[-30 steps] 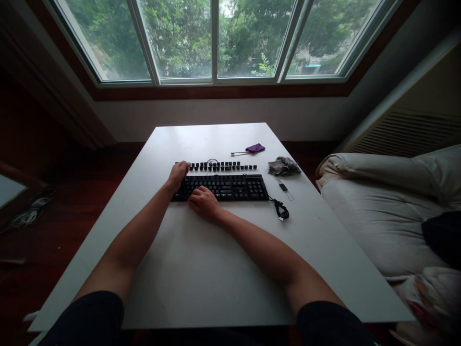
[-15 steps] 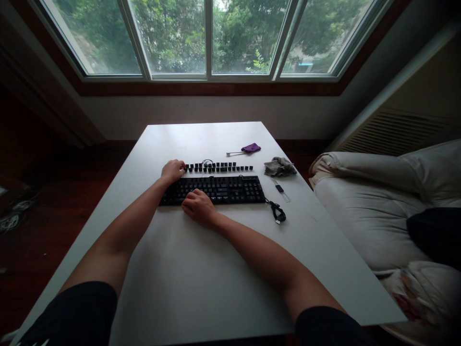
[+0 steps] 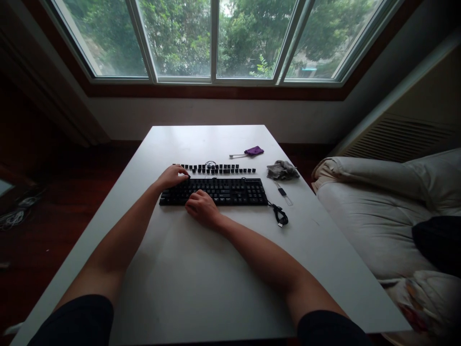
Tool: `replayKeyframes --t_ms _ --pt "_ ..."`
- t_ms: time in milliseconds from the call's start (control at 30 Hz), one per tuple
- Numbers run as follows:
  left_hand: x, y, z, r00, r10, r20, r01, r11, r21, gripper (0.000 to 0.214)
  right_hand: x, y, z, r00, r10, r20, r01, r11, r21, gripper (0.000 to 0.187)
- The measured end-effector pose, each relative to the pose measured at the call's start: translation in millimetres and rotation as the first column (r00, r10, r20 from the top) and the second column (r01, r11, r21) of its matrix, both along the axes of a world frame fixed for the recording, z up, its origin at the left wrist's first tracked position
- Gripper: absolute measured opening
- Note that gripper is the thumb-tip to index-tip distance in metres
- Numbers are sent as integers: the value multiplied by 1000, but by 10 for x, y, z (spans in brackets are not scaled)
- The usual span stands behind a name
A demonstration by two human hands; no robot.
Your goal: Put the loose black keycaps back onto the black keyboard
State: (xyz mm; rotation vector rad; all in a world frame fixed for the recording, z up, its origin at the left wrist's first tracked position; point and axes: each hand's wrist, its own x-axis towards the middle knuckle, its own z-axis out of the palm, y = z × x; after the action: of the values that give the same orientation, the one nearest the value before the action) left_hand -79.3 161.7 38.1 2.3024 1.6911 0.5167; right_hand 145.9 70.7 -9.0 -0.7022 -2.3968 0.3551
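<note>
A black keyboard (image 3: pixel 230 191) lies across the middle of the white table (image 3: pixel 201 288). Just behind it runs a row of several loose black keycaps (image 3: pixel 219 168). My left hand (image 3: pixel 171 177) is at the keyboard's far left corner. Its fingertips are pinched together on what looks like a small dark keycap. My right hand (image 3: pixel 201 206) rests on the keyboard's front edge left of centre, with its fingers curled down onto the keys.
A coiled USB cable (image 3: pixel 280 213) trails from the keyboard's right end. Nearby lie a small clear-handled tool (image 3: pixel 284 193), a crumpled grey cloth (image 3: pixel 283 169) and a purple cloth (image 3: pixel 254 151) with a thin stick. White bedding (image 3: pixel 382 211) borders the table's right side.
My left hand has come away from the left end of the keycap row, down to the keyboard's top left corner. My right hand has stayed on the keyboard's front edge.
</note>
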Motion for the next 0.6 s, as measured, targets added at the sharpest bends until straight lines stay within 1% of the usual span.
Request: replayKeyframes --t_ms 33,100,233,400,600 --pt "-6 -36 6 999 -32 9 33 999 -6 28 0 -6 10 1000 2 0 -2 1000 0 17" --pt "-8 -90 1 998 -57 -6 57 998 3 27 1 -15 24 1000 5 1 -5 1000 1 16" --pt "1 -139 -23 991 -54 -122 61 997 57 25 -8 -6 12 1000 10 -9 -10 1000 17 17" --pt "-12 -178 21 976 -122 -182 137 988 71 26 -36 33 -29 1000 11 -20 -11 1000 22 16" --pt "5 -242 53 975 -100 -200 125 985 118 23 -61 48 -16 999 11 -31 -10 1000 16 16"
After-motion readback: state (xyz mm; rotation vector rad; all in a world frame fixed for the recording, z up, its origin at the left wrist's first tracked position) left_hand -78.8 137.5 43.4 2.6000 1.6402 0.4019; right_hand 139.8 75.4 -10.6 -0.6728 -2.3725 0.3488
